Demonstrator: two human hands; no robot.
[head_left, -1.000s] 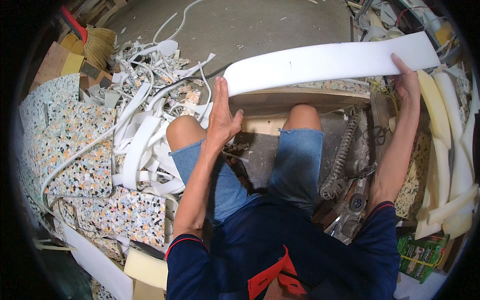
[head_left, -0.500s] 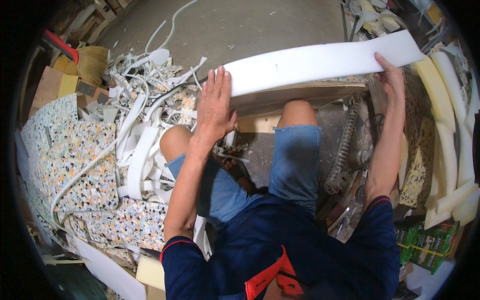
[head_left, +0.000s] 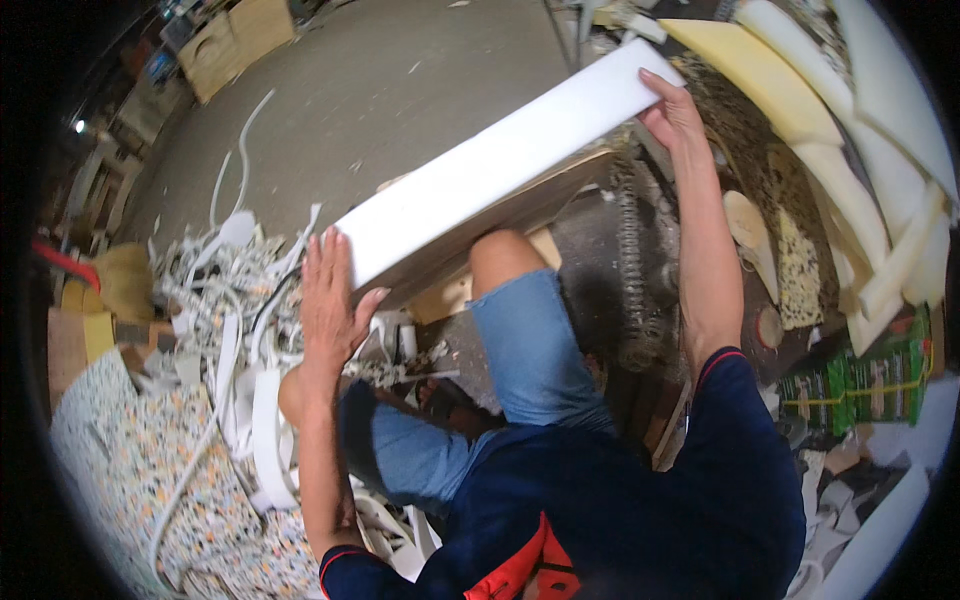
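Observation:
A long white foam strip lies slanted over a wooden board in front of my knees, its right end farther away. My left hand rests against the strip's left end, with fingers stretched out and thumb apart. At the far right end, my right hand grips the strip, thumb on top and the other fingers partly hidden below. Below the board a lighter piece of wood shows beside my knee.
White foam offcuts pile up at the left, near speckled foam sheets and a broom. A coiled spring lies right of my knee. Yellowish foam pieces and green packets are at the far right.
The view has turned, so the strip now slants more steeply. Its right part, wavy before, now looks straight. Both hands stay at its two ends.

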